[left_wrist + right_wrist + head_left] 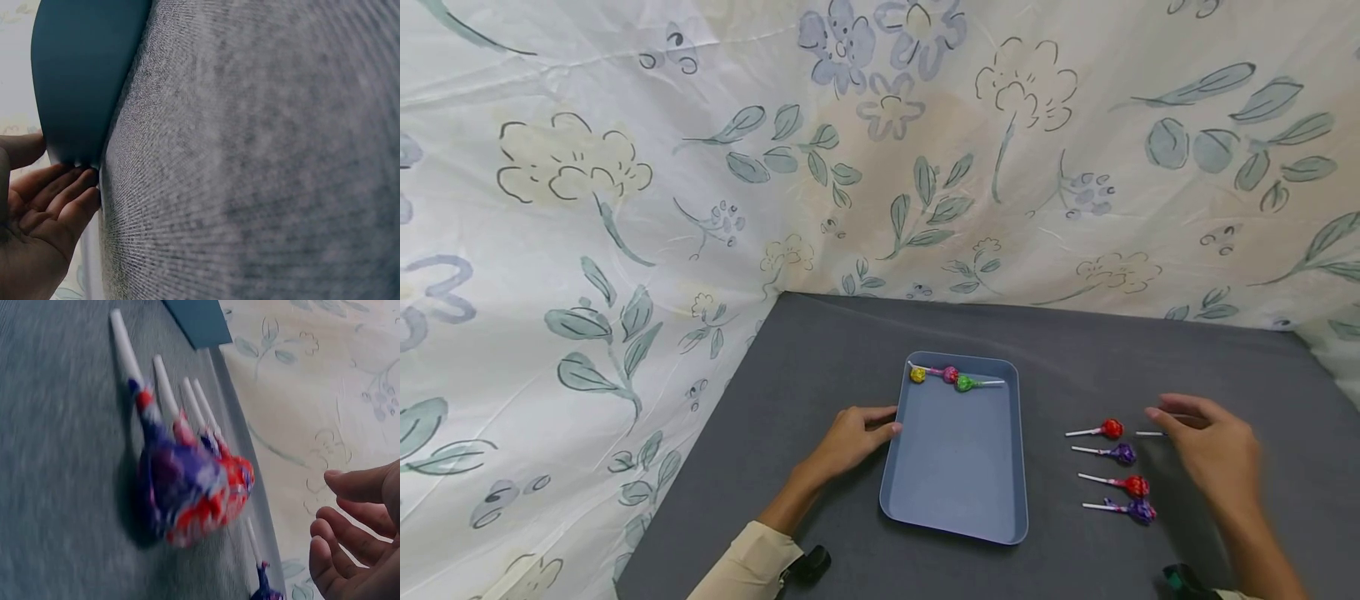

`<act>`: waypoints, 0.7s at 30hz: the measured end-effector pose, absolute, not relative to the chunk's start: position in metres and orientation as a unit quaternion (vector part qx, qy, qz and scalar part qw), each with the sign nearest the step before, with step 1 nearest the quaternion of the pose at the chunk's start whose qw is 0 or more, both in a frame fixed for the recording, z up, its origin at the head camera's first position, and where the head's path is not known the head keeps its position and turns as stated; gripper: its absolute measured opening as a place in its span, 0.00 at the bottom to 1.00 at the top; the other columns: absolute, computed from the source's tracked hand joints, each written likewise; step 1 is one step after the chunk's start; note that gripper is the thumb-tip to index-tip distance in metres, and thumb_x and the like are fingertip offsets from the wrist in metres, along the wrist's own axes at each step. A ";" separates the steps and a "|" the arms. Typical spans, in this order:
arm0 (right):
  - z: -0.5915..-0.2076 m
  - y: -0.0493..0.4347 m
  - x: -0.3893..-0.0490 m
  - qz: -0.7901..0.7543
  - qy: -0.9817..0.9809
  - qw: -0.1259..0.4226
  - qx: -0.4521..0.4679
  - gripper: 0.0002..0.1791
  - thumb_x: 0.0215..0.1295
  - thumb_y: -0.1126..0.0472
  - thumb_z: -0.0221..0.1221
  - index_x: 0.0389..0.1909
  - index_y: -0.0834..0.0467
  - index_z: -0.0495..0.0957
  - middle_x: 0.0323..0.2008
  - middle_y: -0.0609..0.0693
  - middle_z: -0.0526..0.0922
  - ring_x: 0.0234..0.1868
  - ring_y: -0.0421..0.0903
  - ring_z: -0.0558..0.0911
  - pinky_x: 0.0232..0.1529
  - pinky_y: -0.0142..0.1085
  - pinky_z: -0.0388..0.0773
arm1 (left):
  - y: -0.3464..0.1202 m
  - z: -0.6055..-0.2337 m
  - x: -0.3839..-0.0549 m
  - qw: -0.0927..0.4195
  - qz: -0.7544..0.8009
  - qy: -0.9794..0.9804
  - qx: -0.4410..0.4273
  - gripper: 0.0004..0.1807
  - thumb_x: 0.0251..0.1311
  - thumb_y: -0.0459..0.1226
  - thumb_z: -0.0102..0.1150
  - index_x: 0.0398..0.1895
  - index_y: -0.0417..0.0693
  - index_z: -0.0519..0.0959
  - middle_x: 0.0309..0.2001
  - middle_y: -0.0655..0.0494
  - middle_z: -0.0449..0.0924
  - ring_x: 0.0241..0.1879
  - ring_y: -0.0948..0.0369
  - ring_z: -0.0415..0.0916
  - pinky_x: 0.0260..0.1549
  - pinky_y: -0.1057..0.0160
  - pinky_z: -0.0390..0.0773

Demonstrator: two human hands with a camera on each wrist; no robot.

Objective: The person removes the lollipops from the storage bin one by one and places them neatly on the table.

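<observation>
My left hand (850, 443) is at the left side of a blue-grey tray (955, 467), its fingertips right at the wall; the left wrist view shows the thumb (25, 149) and fairly straight fingers against the tray side. On the right, my right hand (1213, 446) hovers with loosely bent fingers over a lollipop whose white stick (1150, 433) pokes out past the fingertips. In the right wrist view that lollipop's purple wrapper (265, 590) shows below the hand, nothing between thumb and fingers. Inside the tray lie yellow (917, 376), pink (951, 375) and green (964, 383) lollipops.
Several lollipops lie in a column between tray and right hand: red (1112, 428), purple (1123, 453), red (1137, 486) and purple-red (1141, 511), sticks pointing left. Dark grey cloth (842, 350) covers the table. Flowered fabric (910, 225) hangs behind and at left.
</observation>
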State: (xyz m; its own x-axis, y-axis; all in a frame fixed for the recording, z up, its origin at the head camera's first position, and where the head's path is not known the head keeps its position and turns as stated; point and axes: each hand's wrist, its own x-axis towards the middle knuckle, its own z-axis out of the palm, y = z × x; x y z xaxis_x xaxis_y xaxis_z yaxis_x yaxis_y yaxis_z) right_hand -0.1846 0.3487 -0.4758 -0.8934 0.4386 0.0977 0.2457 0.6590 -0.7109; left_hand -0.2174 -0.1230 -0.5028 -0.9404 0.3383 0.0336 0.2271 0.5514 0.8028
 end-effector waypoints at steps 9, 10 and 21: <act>-0.473 0.330 -0.189 0.402 -0.897 0.108 -0.150 0.31 0.72 0.40 0.66 0.64 0.59 0.83 0.57 0.64 0.87 0.37 0.34 0.83 0.30 0.27 0.74 | -0.123 -0.503 -0.218 0.064 0.443 0.880 0.160 0.26 0.75 0.48 0.63 0.67 0.40 0.82 0.64 0.45 0.84 0.64 0.50 0.82 0.64 0.45 0.79; -0.473 0.328 -0.190 0.405 -0.896 0.109 -0.145 0.31 0.72 0.40 0.67 0.63 0.59 0.83 0.55 0.62 0.88 0.33 0.29 0.81 0.29 0.26 0.75 | -0.123 -0.502 -0.218 0.064 0.444 0.879 0.160 0.26 0.75 0.48 0.63 0.67 0.40 0.82 0.64 0.45 0.84 0.64 0.50 0.81 0.64 0.44 0.79; -0.468 0.303 -0.187 0.455 -0.882 0.112 -0.051 0.36 0.72 0.44 0.68 0.73 0.60 0.74 0.52 0.52 0.89 0.37 0.17 0.78 0.34 0.25 0.82 | -0.123 -0.501 -0.216 0.067 0.442 0.881 0.157 0.27 0.75 0.48 0.63 0.67 0.39 0.81 0.65 0.44 0.83 0.66 0.48 0.80 0.65 0.43 0.78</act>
State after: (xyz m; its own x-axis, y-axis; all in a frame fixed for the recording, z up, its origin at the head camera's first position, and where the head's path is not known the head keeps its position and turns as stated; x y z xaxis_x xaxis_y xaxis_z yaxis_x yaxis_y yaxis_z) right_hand -0.1873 0.3032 -0.4684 -0.9697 0.1920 0.1512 -0.0118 0.5812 -0.8137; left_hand -0.2164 -0.1231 -0.5013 -0.9416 0.3360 0.0216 0.2180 0.5596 0.7995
